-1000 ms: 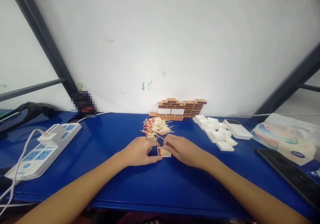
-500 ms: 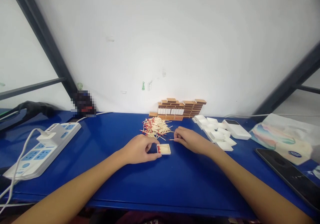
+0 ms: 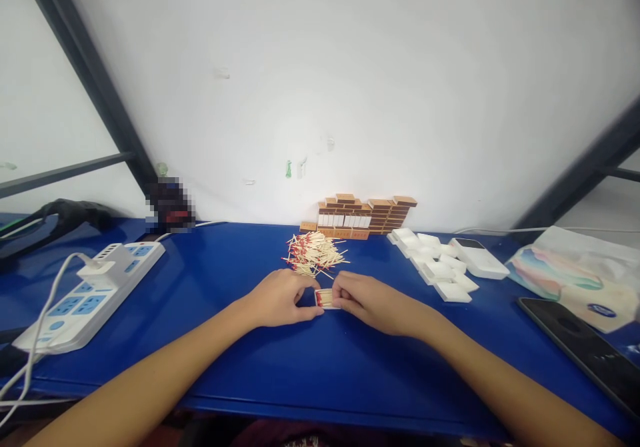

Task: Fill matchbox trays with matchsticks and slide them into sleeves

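A small white matchbox tray [image 3: 324, 304] lies on the blue tabletop, holding matchsticks with their red heads to the left. My left hand [image 3: 280, 298] grips the tray's left end between thumb and fingers. Over its right end, my right hand [image 3: 367, 300] has its fingers pinched on a matchstick, mostly hidden behind the fingertips. Just beyond the tray is a loose pile of red-headed matchsticks [image 3: 317, 252].
Brown matchboxes [image 3: 385, 217] are stacked against the wall. Several white trays [image 3: 437, 270] and a white device [image 3: 480, 258] sit to the right, near a tissue pack [image 3: 565, 274] and a black phone [image 3: 580, 347]. On the left lies a power strip [image 3: 100, 300] with a white cable.
My right hand has moved left with a matchstick, from beside the tray to over its right end. My left hand keeps its hold on the tray.
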The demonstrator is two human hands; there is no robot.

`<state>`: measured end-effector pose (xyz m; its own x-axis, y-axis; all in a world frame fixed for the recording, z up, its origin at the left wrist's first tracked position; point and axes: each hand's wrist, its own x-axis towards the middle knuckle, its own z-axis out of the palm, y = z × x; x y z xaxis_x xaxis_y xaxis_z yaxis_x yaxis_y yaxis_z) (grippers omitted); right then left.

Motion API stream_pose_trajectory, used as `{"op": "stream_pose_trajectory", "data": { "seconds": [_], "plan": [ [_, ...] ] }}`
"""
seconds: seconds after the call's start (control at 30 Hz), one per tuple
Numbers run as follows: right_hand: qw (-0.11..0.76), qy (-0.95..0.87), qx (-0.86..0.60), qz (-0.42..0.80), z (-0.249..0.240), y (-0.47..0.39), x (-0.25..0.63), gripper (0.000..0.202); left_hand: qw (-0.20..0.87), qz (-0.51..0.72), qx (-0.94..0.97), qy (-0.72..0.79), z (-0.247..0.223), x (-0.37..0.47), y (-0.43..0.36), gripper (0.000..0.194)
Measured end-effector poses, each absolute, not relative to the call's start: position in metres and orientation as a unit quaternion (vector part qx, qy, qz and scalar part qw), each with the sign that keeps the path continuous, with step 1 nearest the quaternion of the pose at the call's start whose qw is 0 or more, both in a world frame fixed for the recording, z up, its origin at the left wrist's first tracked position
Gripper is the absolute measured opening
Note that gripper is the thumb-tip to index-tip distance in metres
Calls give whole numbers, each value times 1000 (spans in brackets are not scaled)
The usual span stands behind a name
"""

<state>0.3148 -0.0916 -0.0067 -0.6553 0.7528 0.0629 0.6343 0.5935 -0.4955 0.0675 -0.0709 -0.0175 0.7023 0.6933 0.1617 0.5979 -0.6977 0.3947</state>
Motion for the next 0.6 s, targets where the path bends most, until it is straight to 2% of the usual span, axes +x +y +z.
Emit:
{"op": "stream_pose_trajectory", "data": {
  "seconds": [0.37,0.5,0.6],
  "plan": [
    [185,-883,-386,193,-2,-90,317,10,198,172,898,353,-14,69,-72,28],
    [231,-859,-427,161,2,-79,329,22,238,187,884,357,-13,67,-70,31],
    [223,-829,-498,126,3,-57,354,27,205,173,893,360,-12,66,-70,30]
  ]
}}
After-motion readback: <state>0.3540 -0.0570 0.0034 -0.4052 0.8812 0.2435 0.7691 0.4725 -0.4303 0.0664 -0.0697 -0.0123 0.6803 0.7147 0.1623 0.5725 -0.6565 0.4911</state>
